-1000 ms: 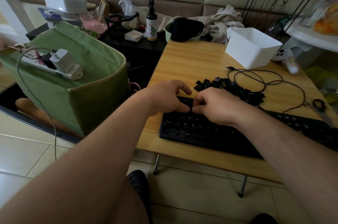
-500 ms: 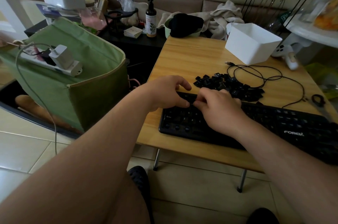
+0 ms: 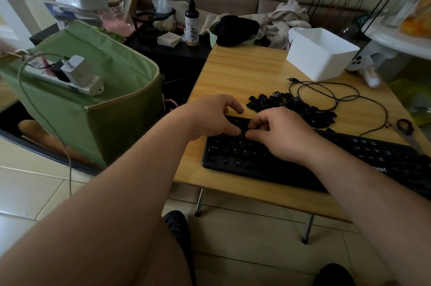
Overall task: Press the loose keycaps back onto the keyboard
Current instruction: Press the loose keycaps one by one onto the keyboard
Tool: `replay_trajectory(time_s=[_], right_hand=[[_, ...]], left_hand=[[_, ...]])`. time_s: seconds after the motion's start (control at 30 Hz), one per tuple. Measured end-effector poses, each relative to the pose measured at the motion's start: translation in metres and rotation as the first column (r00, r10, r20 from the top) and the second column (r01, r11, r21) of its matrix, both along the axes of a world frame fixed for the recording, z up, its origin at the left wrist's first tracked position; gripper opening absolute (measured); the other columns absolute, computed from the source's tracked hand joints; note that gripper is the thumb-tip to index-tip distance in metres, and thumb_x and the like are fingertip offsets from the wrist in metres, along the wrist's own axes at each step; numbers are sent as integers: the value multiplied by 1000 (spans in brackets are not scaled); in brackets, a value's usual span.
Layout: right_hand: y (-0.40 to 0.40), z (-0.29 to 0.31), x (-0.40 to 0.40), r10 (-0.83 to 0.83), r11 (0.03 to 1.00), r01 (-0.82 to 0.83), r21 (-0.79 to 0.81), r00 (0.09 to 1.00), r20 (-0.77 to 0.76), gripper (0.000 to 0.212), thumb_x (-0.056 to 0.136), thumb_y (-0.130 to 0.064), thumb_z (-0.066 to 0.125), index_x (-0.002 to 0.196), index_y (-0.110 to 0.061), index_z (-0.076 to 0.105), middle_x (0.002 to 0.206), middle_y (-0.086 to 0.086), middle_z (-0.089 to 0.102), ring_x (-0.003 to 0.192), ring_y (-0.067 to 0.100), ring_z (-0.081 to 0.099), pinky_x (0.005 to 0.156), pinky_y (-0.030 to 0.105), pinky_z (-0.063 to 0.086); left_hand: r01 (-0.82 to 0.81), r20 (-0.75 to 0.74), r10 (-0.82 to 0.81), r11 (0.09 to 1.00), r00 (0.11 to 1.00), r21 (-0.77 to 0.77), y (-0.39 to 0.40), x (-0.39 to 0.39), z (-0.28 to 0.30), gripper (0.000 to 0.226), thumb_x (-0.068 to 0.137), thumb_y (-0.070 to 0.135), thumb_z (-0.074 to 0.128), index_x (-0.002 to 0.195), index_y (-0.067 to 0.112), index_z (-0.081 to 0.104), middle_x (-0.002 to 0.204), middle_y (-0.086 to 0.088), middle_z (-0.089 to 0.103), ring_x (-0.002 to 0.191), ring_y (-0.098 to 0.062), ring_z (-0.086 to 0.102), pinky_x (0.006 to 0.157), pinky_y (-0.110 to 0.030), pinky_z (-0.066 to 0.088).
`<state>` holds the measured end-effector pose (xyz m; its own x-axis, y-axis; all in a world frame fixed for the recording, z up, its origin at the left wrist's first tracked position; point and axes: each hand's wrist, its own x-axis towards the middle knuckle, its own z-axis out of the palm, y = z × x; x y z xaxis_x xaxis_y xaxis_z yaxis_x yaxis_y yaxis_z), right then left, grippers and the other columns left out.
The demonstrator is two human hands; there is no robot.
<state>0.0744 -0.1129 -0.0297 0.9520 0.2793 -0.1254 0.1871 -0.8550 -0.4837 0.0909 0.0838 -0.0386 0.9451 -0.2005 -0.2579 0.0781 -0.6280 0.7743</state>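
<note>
A black keyboard [image 3: 349,152] lies along the near edge of the wooden table [image 3: 245,75]. Just behind it sits a heap of loose black keycaps [image 3: 300,108]. Both my hands meet over the keyboard's upper left rows. My right hand [image 3: 284,136] has its fingers curled, and its fingertips pinch a small black keycap [image 3: 243,131] down at the key rows. My left hand [image 3: 207,117] rests beside it, thumb tip pressed against the same keycap and index finger raised. The hands hide the keys beneath them.
A white plastic box [image 3: 321,54] stands at the back right of the table. A black cable [image 3: 326,92] loops in front of it. A small black-handled tool [image 3: 405,127] lies at the right edge. A green fabric bag [image 3: 105,103] stands left of the table.
Both hands stay together at the same spot on the keyboard's upper left. The right fingers have shifted slightly on the keycap, and the view has moved a little.
</note>
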Motion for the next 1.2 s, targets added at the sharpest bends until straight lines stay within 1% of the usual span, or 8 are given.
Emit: replay_trajectory(time_s=[0.13, 0.23, 0.33, 0.5, 0.63, 0.83, 1.03, 1.2], right_hand=[[5, -3, 4, -27, 1000, 27, -11, 1000, -10, 17, 84, -50, 81, 85, -36, 71, 80, -11, 64, 80, 13, 61, 87, 50, 54], [9, 2, 10, -34, 999, 33, -19, 998, -48, 18, 80, -43, 86, 85, -31, 74, 81, -10, 68, 80, 14, 65, 75, 37, 55], [12, 6, 17, -24, 999, 22, -27, 997, -70, 17, 77, -34, 91, 80, -27, 75, 82, -8, 70, 80, 12, 65, 65, 28, 47], [16, 4, 25, -47, 999, 48, 3, 990, -135, 19, 74, -27, 93, 75, -23, 75, 85, -6, 70, 83, 13, 65, 66, 28, 45], [8, 8, 24, 1, 999, 7, 49, 987, -161, 12, 80, -23, 89, 81, -25, 77, 87, -6, 72, 84, 10, 66, 68, 26, 48], [-8, 2, 17, 57, 992, -48, 118, 996, -74, 10, 85, -24, 85, 90, -29, 78, 79, -8, 69, 75, 8, 64, 67, 24, 45], [-11, 6, 12, 185, 981, -183, -70, 982, 28, 19, 91, -39, 77, 110, -38, 76, 100, -15, 70, 94, 4, 63, 80, 22, 50], [-4, 10, 16, 266, 944, -248, -218, 962, 57, 18, 94, -44, 72, 111, -40, 75, 97, -14, 68, 87, 4, 61, 75, 27, 51]], left_hand=[[-1, -1, 1, 1000, 1000, -6, 0, 0, 0, 58, 83, 22, 87, 132, 38, 62, 148, -5, 51, 133, -23, 51, 104, -42, 49], [0, -3, 0, 1000, 1000, -6, 0, 0, 0, 58, 83, 22, 87, 132, 39, 62, 148, -4, 51, 132, -23, 51, 103, -41, 49], [-2, -7, 2, 1000, 1000, -7, 0, 1, 0, 59, 82, 23, 88, 133, 40, 62, 147, -3, 51, 131, -23, 52, 103, -42, 50], [-2, -7, 2, 1000, 1000, -9, 0, 1, -1, 58, 82, 23, 88, 130, 41, 62, 146, -3, 51, 129, -23, 53, 105, -45, 51], [-8, -8, 8, 1000, 1000, -10, 0, 2, -2, 58, 81, 23, 89, 130, 42, 63, 144, -2, 53, 128, -23, 53, 105, -47, 51], [-3, -9, 3, 1000, 1000, -12, 3, 0, 0, 58, 83, 22, 87, 130, 43, 62, 140, 3, 53, 125, -20, 53, 104, -47, 52], [2, -1, -2, 1000, 1000, -10, 3, 0, 0, 58, 84, 20, 86, 131, 43, 62, 142, 2, 53, 127, -21, 53, 102, -43, 50], [1, -3, -1, 1000, 1000, -24, 2, 1, -1, 58, 83, 18, 86, 131, 42, 62, 142, 0, 53, 128, -21, 52, 98, -39, 49]])
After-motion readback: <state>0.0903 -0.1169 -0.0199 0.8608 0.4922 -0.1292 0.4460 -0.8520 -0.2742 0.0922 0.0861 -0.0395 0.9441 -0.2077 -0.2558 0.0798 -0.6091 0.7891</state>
